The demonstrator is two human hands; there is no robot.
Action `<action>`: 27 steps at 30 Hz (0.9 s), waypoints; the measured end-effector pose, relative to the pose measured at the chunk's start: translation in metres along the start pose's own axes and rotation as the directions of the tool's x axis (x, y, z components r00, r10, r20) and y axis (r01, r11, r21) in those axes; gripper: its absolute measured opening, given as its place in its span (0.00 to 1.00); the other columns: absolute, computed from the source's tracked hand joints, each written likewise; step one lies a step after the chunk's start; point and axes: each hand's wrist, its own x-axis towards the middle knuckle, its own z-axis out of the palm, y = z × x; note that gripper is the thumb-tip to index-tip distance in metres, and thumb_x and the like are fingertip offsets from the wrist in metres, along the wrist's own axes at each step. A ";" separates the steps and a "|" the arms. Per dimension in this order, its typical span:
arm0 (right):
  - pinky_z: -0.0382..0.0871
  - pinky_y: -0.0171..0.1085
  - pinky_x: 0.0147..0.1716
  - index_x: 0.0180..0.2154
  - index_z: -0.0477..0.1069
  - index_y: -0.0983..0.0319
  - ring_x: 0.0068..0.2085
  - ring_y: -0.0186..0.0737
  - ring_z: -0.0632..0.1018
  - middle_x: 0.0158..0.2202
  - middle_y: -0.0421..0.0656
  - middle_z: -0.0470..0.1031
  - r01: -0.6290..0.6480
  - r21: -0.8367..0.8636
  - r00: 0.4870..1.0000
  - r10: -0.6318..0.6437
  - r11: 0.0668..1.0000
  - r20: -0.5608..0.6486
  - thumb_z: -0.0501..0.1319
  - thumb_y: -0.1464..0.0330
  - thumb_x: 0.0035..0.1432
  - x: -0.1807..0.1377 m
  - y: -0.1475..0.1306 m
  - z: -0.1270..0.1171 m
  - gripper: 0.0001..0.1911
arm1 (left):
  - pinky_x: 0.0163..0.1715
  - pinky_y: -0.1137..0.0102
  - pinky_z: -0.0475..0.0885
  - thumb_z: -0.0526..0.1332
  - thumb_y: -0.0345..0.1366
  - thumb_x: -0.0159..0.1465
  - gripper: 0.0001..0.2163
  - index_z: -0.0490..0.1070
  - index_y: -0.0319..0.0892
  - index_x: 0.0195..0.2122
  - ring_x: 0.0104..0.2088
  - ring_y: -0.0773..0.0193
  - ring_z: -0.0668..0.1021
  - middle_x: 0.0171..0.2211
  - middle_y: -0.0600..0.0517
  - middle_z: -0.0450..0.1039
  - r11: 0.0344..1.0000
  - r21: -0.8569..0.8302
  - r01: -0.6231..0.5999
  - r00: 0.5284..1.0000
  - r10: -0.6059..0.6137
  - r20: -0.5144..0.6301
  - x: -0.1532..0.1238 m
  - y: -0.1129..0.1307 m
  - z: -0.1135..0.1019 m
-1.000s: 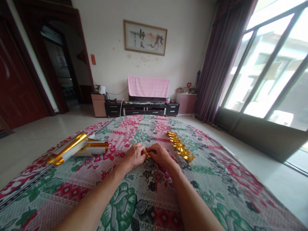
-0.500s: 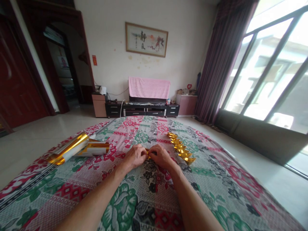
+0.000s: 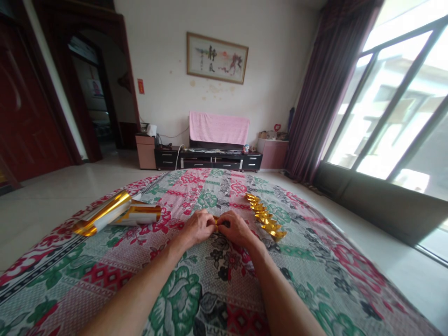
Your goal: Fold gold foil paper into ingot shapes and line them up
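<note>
Close together over the middle of the flowered cloth [image 3: 178, 298], my left hand [image 3: 200, 227] and my right hand [image 3: 235, 227] pinch a small piece of gold foil paper [image 3: 216, 219] between them. Fingers cover most of that piece, so its folded shape is hard to make out. To the right of my right hand runs a row of several folded gold paper ingots [image 3: 265, 218]. Left of my left hand lie curled sheets of gold foil paper [image 3: 108, 212] with white undersides, one overlapping another.
Beyond the cloth's far edge stands a low black TV cabinet [image 3: 168, 158], with a pink towel [image 3: 219, 127] draped over the screen on it. Purple curtains [image 3: 315, 93] and a large window [image 3: 395, 102] are on the right. A doorway [image 3: 94, 93] opens at the left.
The whole view has shifted slightly to the right. Both hands keep their pinch on the gold piece, with only slight finger movement; the ingots and sheets lie as before.
</note>
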 end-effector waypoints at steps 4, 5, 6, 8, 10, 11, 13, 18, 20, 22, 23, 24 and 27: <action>0.63 0.34 0.37 0.27 0.75 0.62 0.35 0.36 0.72 0.30 0.42 0.75 -0.002 0.007 1.000 0.002 1.000 0.002 0.59 0.74 0.46 0.000 -0.002 -0.002 0.06 | 0.34 0.72 0.65 0.59 0.32 0.52 0.04 0.73 0.41 0.26 0.32 0.65 0.71 0.27 0.51 0.69 1.000 0.001 0.003 1.000 -0.003 -0.001 0.000 -0.001 0.000; 0.63 0.34 0.37 0.27 0.75 0.62 0.35 0.37 0.72 0.30 0.42 0.75 -0.006 0.008 1.000 0.006 1.000 0.003 0.60 0.74 0.46 0.000 -0.003 -0.003 0.06 | 0.34 0.72 0.65 0.59 0.32 0.52 0.04 0.74 0.41 0.26 0.32 0.65 0.71 0.27 0.51 0.69 1.000 0.005 0.007 1.000 -0.007 -0.002 0.000 0.000 0.000; 0.63 0.34 0.37 0.27 0.75 0.62 0.35 0.37 0.72 0.30 0.42 0.75 -0.008 0.009 1.000 0.008 1.000 0.005 0.60 0.73 0.46 0.001 -0.003 -0.003 0.05 | 0.34 0.72 0.65 0.59 0.32 0.52 0.04 0.74 0.41 0.26 0.31 0.65 0.71 0.28 0.51 0.69 1.000 0.009 0.010 1.000 -0.010 -0.003 0.000 0.000 0.000; 0.63 0.34 0.37 0.27 0.75 0.61 0.35 0.37 0.72 0.30 0.42 0.75 -0.011 0.009 1.000 0.011 1.000 0.008 0.61 0.73 0.47 0.001 -0.003 -0.004 0.05 | 0.33 0.72 0.65 0.59 0.33 0.52 0.04 0.74 0.41 0.26 0.31 0.65 0.72 0.28 0.51 0.69 1.000 0.017 0.011 1.000 -0.011 -0.006 0.000 0.001 -0.001; 0.64 0.34 0.37 0.27 0.75 0.61 0.35 0.37 0.72 0.30 0.42 0.75 -0.013 0.007 1.000 0.013 1.000 0.011 0.61 0.73 0.46 0.001 -0.003 -0.004 0.05 | 0.33 0.72 0.65 0.59 0.33 0.52 0.04 0.74 0.41 0.26 0.31 0.65 0.72 0.28 0.50 0.69 1.000 0.021 0.003 1.000 -0.002 -0.011 0.000 0.002 -0.001; 0.64 0.34 0.37 0.28 0.75 0.61 0.35 0.37 0.72 0.30 0.42 0.75 -0.014 0.007 1.000 0.014 1.000 0.013 0.61 0.73 0.46 0.001 -0.003 -0.003 0.05 | 0.33 0.72 0.65 0.59 0.32 0.53 0.05 0.73 0.41 0.26 0.32 0.65 0.72 0.28 0.51 0.69 1.000 0.020 -0.004 1.000 0.004 -0.013 -0.001 0.002 -0.002; 0.64 0.34 0.37 0.28 0.75 0.61 0.35 0.37 0.72 0.30 0.42 0.75 -0.015 0.009 1.000 0.015 1.000 0.014 0.60 0.74 0.46 0.000 -0.002 -0.003 0.06 | 0.34 0.72 0.65 0.58 0.32 0.53 0.05 0.73 0.41 0.26 0.32 0.65 0.72 0.28 0.51 0.69 1.000 0.010 -0.018 1.000 0.019 -0.009 -0.001 0.001 -0.002; 0.64 0.34 0.39 0.29 0.75 0.62 0.36 0.37 0.72 0.31 0.42 0.75 0.002 0.024 1.000 -0.002 1.000 0.028 0.59 0.74 0.46 0.000 -0.001 -0.004 0.07 | 0.36 0.73 0.65 0.57 0.30 0.54 0.06 0.74 0.41 0.28 0.34 0.65 0.72 0.30 0.51 0.70 0.998 -0.035 -0.047 0.999 0.048 0.019 -0.002 -0.005 -0.002; 0.63 0.34 0.40 0.30 0.76 0.62 0.37 0.37 0.72 0.32 0.42 0.76 0.014 0.055 0.998 -0.017 0.998 0.056 0.57 0.74 0.48 0.001 0.001 -0.006 0.09 | 0.36 0.73 0.66 0.57 0.30 0.54 0.06 0.74 0.41 0.28 0.33 0.66 0.72 0.30 0.51 0.70 0.998 -0.043 -0.045 0.999 0.046 0.027 -0.002 -0.005 -0.003; 0.63 0.34 0.42 0.30 0.76 0.62 0.38 0.36 0.72 0.34 0.42 0.76 0.013 0.090 0.996 -0.022 0.996 0.092 0.53 0.74 0.50 0.002 0.002 -0.008 0.13 | 0.36 0.73 0.66 0.57 0.30 0.54 0.06 0.74 0.41 0.28 0.33 0.66 0.72 0.29 0.51 0.70 0.998 -0.040 -0.042 0.999 0.043 0.031 -0.002 -0.003 -0.004; 0.63 0.34 0.42 0.29 0.76 0.62 0.39 0.36 0.72 0.34 0.42 0.76 0.005 0.103 0.994 -0.016 0.995 0.106 0.51 0.75 0.50 0.003 0.003 -0.009 0.15 | 0.36 0.73 0.66 0.57 0.30 0.53 0.06 0.74 0.41 0.27 0.33 0.66 0.72 0.29 0.51 0.70 0.999 -0.037 -0.041 0.999 0.042 0.029 -0.002 -0.003 -0.004; 0.63 0.34 0.43 0.29 0.76 0.61 0.39 0.36 0.72 0.34 0.42 0.76 -0.006 0.113 0.993 -0.007 0.994 0.115 0.50 0.76 0.50 0.003 0.004 -0.010 0.16 | 0.36 0.72 0.66 0.57 0.30 0.53 0.06 0.74 0.41 0.27 0.33 0.65 0.72 0.29 0.51 0.70 0.999 -0.035 -0.039 0.999 0.040 0.026 -0.001 -0.002 -0.004; 0.64 0.35 0.44 0.28 0.76 0.61 0.40 0.37 0.72 0.34 0.42 0.76 -0.027 0.125 0.993 0.012 0.992 0.120 0.49 0.78 0.45 0.003 0.005 -0.011 0.18 | 0.36 0.72 0.66 0.57 0.30 0.53 0.06 0.74 0.42 0.27 0.33 0.65 0.72 0.29 0.51 0.70 0.999 -0.039 -0.035 0.999 0.035 0.014 -0.001 -0.002 -0.003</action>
